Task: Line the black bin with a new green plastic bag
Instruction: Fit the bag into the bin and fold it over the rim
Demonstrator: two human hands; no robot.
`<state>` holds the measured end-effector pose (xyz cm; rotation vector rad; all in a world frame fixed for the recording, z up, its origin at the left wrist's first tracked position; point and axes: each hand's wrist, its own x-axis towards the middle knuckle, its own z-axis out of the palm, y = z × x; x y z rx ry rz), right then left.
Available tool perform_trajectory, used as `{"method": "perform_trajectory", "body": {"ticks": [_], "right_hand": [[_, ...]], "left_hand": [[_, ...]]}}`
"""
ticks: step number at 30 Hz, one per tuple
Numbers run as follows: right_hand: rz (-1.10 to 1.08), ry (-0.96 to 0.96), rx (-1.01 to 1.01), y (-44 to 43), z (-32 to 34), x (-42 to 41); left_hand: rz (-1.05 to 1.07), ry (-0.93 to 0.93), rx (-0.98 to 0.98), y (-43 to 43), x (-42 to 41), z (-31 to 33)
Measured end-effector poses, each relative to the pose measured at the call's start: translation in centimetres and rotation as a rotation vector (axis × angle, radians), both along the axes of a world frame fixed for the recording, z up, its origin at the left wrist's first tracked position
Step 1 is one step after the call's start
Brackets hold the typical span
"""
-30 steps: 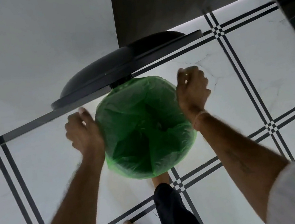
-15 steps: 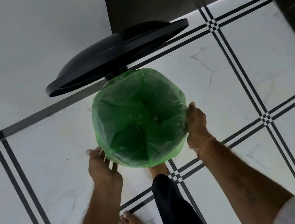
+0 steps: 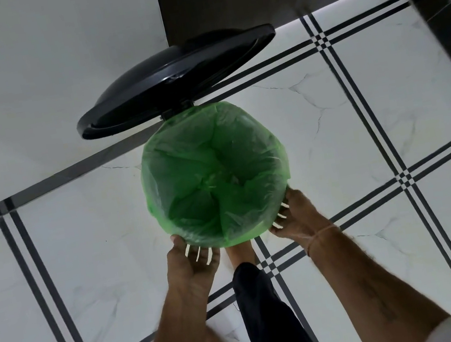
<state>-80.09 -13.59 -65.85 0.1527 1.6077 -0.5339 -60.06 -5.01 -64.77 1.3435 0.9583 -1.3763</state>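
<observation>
Below the raised black lid (image 3: 172, 80), green bag (image 3: 216, 178) already spread inside bin, covering its rim; left hand (image 3: 192, 261) and right hand (image 3: 293, 219) gripping bag's near overhang, final tucking apparently left.

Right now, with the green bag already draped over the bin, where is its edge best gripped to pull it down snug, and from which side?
Grip the loose overhang of the green bag at the near rim, coming from below and outside, where the left hand and right hand already sit. The film hangs slack there, while the open lid blocks the far side.
</observation>
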Motion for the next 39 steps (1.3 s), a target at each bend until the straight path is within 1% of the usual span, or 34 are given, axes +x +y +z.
{"method": "perform_trajectory", "body": {"ticks": [2, 6, 8, 11, 13, 16, 20, 22, 25, 27, 29, 33, 36, 39], "right_hand": [[-0.029, -0.034, 0.000, 0.4, -0.3, 0.0], [-0.126, -0.067, -0.090, -0.2, -0.8, -0.4], [-0.119, -0.060, -0.131, -0.3, -0.6, -0.6], [-0.045, -0.046, -0.172, -0.2, -0.2, -0.8], [-0.016, -0.023, -0.162, -0.4, -0.1, -0.9], [-0.018, 0.065, -0.147, -1.1, -0.1, -1.2], [-0.021, 0.093, -0.213, -2.0, 0.8, -0.6], [-0.002, 0.160, -0.228, -2.6, 0.9, -0.3], [-0.015, 0.197, -0.263, -3.5, -0.2, -0.4], [-0.023, 0.229, -0.251, -3.6, -1.6, -1.1], [-0.045, 0.251, -0.283, -3.6, -2.3, -1.7], [0.000, 0.150, -0.370, -3.7, -2.1, -1.8], [-0.013, 0.085, -0.444, -3.7, -1.7, -2.0], [-0.008, 0.033, -0.469, -3.6, -1.7, -2.4]], "left_hand": [[-0.003, 0.021, -0.015, 0.0, 0.0, 0.0], [-0.011, -0.019, -0.010, -0.6, 0.6, -0.8], [-0.022, -0.037, -0.005, -0.6, 1.0, -1.2], [-0.058, -0.083, -0.006, -0.6, 1.2, -0.8], [-0.105, -0.113, 0.012, -0.9, 1.2, -0.4], [-0.098, -0.187, 0.074, -1.2, 1.4, -0.1], [-0.120, -0.251, 0.053, -1.9, 1.8, 0.9], [-0.129, -0.268, 0.044, -2.5, 2.1, 1.4], [-0.140, -0.241, 0.052, -2.8, 2.6, 0.8], [-0.136, -0.193, 0.028, -2.7, 3.0, 0.4], [-0.152, -0.164, 0.008, -2.4, 3.3, 0.0], [-0.201, -0.177, 0.012, -1.7, 3.3, -0.8], [-0.185, -0.210, 0.050, -1.6, 3.0, -1.1], [-0.186, -0.230, 0.099, -1.7, 2.9, -1.0]]}}
